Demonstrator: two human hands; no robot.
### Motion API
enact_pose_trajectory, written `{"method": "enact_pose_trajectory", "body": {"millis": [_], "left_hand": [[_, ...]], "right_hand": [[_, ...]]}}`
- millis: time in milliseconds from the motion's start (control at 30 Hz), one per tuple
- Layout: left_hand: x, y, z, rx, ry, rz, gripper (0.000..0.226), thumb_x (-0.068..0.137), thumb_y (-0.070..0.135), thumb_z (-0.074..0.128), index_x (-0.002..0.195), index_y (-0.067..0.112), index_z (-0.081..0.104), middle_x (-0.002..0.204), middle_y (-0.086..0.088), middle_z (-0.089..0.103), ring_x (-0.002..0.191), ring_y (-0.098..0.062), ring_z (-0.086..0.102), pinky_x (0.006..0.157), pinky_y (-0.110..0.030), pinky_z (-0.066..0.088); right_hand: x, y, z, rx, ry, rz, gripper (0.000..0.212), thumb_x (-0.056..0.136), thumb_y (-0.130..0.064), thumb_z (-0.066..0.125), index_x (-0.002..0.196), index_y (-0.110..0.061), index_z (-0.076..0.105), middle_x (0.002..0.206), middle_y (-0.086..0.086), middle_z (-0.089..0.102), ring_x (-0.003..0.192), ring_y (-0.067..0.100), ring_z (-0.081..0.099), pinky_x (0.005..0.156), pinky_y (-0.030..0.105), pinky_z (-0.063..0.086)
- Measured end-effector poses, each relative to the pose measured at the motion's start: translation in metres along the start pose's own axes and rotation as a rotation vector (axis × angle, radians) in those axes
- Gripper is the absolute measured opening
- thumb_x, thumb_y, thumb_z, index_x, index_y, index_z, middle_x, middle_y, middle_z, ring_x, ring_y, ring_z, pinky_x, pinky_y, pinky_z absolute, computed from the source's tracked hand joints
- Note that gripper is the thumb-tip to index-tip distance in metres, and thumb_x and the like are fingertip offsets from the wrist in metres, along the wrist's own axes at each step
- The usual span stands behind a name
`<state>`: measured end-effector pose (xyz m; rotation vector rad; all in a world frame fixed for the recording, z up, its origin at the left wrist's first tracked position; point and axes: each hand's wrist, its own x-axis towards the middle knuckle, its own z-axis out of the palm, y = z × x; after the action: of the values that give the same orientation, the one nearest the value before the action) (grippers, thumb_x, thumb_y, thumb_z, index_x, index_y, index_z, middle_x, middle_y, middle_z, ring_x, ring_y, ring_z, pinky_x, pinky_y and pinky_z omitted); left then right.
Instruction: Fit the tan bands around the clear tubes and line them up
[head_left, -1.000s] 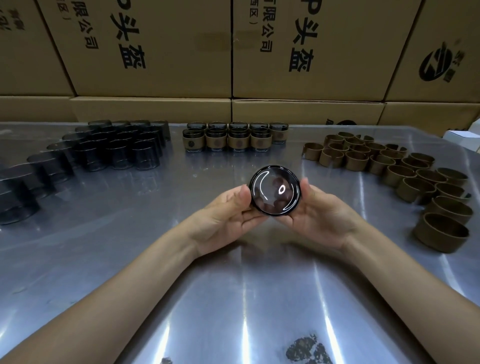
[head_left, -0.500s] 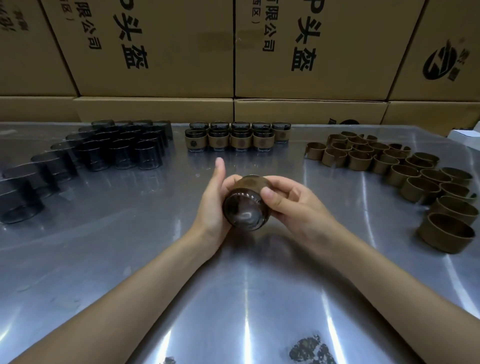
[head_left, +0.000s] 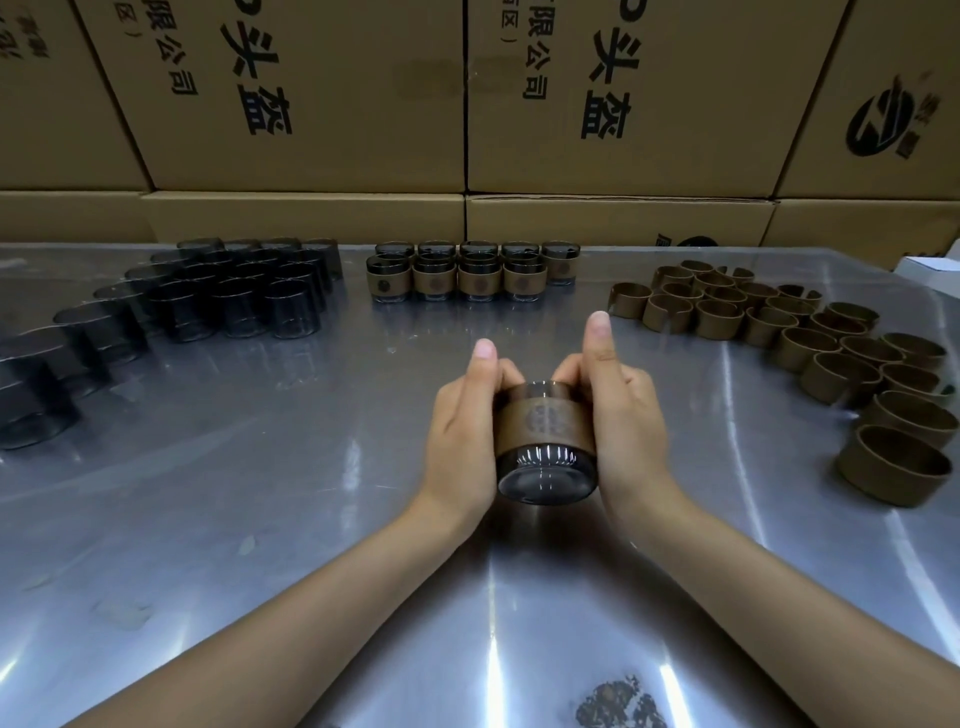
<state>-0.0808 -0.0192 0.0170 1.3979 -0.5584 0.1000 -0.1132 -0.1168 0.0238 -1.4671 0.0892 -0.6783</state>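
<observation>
Above a shiny metal table (head_left: 218, 519), the left hand (head_left: 462, 441) and right hand (head_left: 623, 415) clasp a clear tube (head_left: 545, 447), thumbs raised. A tan band (head_left: 543, 418) wraps its middle.

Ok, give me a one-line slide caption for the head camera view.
Left hand and right hand hold a banded tube over the table, between bare tubes and loose bands.

Dim, warm overhead light. Bright streak glare on metal table (head_left: 363, 519), strongest near bottom edge. Soft shadows under forearms. Wide-angle bending at edges; overall slight softness, far cartons (head_left: 311, 104) sharp enough.
</observation>
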Motion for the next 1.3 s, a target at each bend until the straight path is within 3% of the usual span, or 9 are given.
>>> {"method": "enact_pose_trajectory", "body": {"millis": [200,500,667,767,867,967,1067,1300], "left_hand": [[-0.002,0.004,0.002,-0.051,-0.040,-0.015,0.053,0.105,0.023,0.026,0.054,0.011,0.034,0.045,0.011,0.032,0.043,-0.003,0.032,0.046,-0.011,0.030],[0.003,-0.004,-0.004,0.020,-0.100,0.053,0.052,0.106,0.023,0.030,0.055,0.015,0.034,0.049,0.011,0.032,0.048,-0.002,0.031,0.050,-0.017,0.030],[0.009,-0.019,-0.015,0.403,-0.302,0.227,0.033,0.085,0.043,0.054,0.075,0.013,0.047,0.077,0.000,0.049,0.077,-0.014,0.050,0.073,-0.029,0.039],[0.015,-0.026,-0.018,0.561,-0.366,0.270,0.025,0.082,0.038,0.066,0.090,0.018,0.054,0.096,0.004,0.050,0.096,-0.014,0.051,0.087,-0.024,0.042],[0.024,-0.036,-0.016,0.604,-0.371,0.284,0.024,0.082,0.026,0.074,0.096,0.013,0.060,0.104,0.004,0.050,0.101,-0.011,0.051,0.090,-0.027,0.043],[0.043,-0.046,-0.009,0.706,-0.363,0.352,0.021,0.082,0.018,0.074,0.097,0.010,0.061,0.105,0.001,0.050,0.097,-0.012,0.052,0.086,-0.031,0.046],[0.072,-0.055,0.004,0.778,-0.339,0.351,0.021,0.085,0.018,0.070,0.101,0.009,0.060,0.110,-0.002,0.051,0.098,-0.014,0.053,0.083,-0.034,0.048],[0.150,-0.096,0.039,0.943,-0.313,0.381,0.036,0.091,0.030,0.064,0.121,0.014,0.053,0.127,0.000,0.051,0.108,-0.019,0.056,0.083,-0.040,0.049]], "right_hand": [[-0.002,-0.005,-0.001,-0.001,-0.046,0.048,0.057,0.092,-0.046,0.044,0.048,-0.010,0.045,0.040,-0.007,0.040,0.040,0.004,0.040,0.045,0.011,0.036],[-0.001,-0.001,0.000,-0.043,-0.047,-0.028,0.053,0.083,-0.053,0.043,0.044,-0.017,0.045,0.039,-0.009,0.040,0.040,0.001,0.039,0.045,0.010,0.034],[0.014,0.018,-0.016,-0.331,-0.010,-0.316,0.055,0.095,-0.042,0.050,0.046,-0.019,0.041,0.043,-0.004,0.037,0.047,0.005,0.036,0.049,0.025,0.030],[0.025,0.026,-0.027,-0.575,0.016,-0.420,0.053,0.097,-0.038,0.048,0.047,-0.023,0.037,0.045,-0.007,0.037,0.057,0.003,0.043,0.054,0.017,0.029],[0.030,0.033,-0.030,-0.620,0.015,-0.394,0.046,0.099,-0.034,0.047,0.053,-0.031,0.041,0.054,-0.013,0.043,0.070,0.002,0.047,0.064,0.014,0.031],[0.032,0.039,-0.029,-0.653,0.046,-0.356,0.028,0.100,-0.025,0.047,0.074,-0.025,0.056,0.078,-0.013,0.053,0.088,0.008,0.047,0.078,0.006,0.030],[0.032,0.040,-0.028,-0.646,0.048,-0.308,0.015,0.099,-0.022,0.049,0.088,-0.024,0.058,0.088,-0.017,0.053,0.092,0.001,0.043,0.078,0.002,0.029],[0.033,0.044,-0.026,-0.744,-0.114,-0.209,0.012,0.094,-0.025,0.054,0.085,-0.022,0.062,0.087,-0.015,0.057,0.093,0.006,0.046,0.079,0.005,0.031]]}}
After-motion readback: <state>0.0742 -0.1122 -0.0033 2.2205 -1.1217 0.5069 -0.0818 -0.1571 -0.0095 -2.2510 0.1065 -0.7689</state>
